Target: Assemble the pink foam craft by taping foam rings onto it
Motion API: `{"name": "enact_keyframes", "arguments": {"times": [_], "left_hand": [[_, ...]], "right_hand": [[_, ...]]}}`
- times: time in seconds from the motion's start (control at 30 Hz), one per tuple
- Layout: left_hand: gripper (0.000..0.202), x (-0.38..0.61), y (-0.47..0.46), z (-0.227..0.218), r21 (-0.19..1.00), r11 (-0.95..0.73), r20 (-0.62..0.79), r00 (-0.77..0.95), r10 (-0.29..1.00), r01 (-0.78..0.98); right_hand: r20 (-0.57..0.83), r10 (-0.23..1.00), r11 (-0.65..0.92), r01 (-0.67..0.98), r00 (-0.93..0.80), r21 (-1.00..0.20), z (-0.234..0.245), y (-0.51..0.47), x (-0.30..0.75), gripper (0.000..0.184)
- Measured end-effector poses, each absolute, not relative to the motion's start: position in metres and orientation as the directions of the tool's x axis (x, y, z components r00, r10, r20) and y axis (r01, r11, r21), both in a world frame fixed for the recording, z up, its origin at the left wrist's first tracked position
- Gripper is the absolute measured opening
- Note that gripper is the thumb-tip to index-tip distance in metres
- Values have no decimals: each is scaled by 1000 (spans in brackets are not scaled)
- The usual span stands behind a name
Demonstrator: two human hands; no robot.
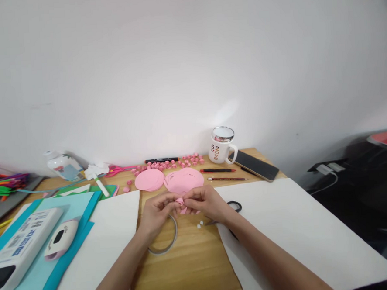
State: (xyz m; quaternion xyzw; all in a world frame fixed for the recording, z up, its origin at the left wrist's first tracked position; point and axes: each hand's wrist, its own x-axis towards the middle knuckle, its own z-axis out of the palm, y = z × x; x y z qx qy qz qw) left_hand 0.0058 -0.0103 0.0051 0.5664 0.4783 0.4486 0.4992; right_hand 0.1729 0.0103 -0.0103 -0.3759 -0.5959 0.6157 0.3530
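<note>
My left hand (158, 210) and my right hand (207, 202) meet over the middle of the wooden table (194, 258). Both pinch a small pink paper piece (180, 202) between their fingertips. Just beyond the hands lie two pink paper discs (149, 180), the right-hand one (184, 180) cut in a spiral. Several small pink rolled pieces (168, 164) are scattered along the back of the table. A grey ring of tape (168, 243) lies under my left wrist. Black-handled scissors (235, 206) lie behind my right hand.
White sheets lie left (97, 242) and right (290, 226). Blue paper (56, 267) at the left carries a white box (22, 243) and a small pink-and-white device (60, 238). At the back: a white mug (220, 146), a phone (256, 164), pencils (226, 178), a black marker (161, 160), a glue bottle (63, 166).
</note>
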Motion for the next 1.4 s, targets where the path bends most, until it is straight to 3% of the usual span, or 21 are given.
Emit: {"name": "enact_keyframes", "arguments": {"times": [0.2,0.37,0.47,0.63,0.77,0.9,1.4], "left_hand": [[20,2,-7,3,1000,20,-18,99,995,-20],[24,-4,-3,-2,967,81,-64,76,995,-242],[24,-6,-2,-3,938,141,-116,96,989,-317],[23,-6,-1,-3,931,194,-162,124,979,-311],[23,-2,-3,-1,929,222,-182,159,970,-295],[22,2,-5,3,925,237,-182,203,962,-295],[20,-1,-6,-1,903,283,-174,325,929,-324]], "right_hand": [[-39,904,-54,-23,-426,-998,-11,11,172,28],[36,918,4,-81,-394,-997,-10,10,173,23],[114,893,110,-36,-436,-993,-9,8,172,17],[237,863,370,239,-446,-898,-12,4,169,10],[469,822,556,280,-323,-782,-16,3,168,7],[589,736,677,327,-334,-659,-17,4,168,14],[578,748,664,341,-327,-666,-12,3,168,11]]}}
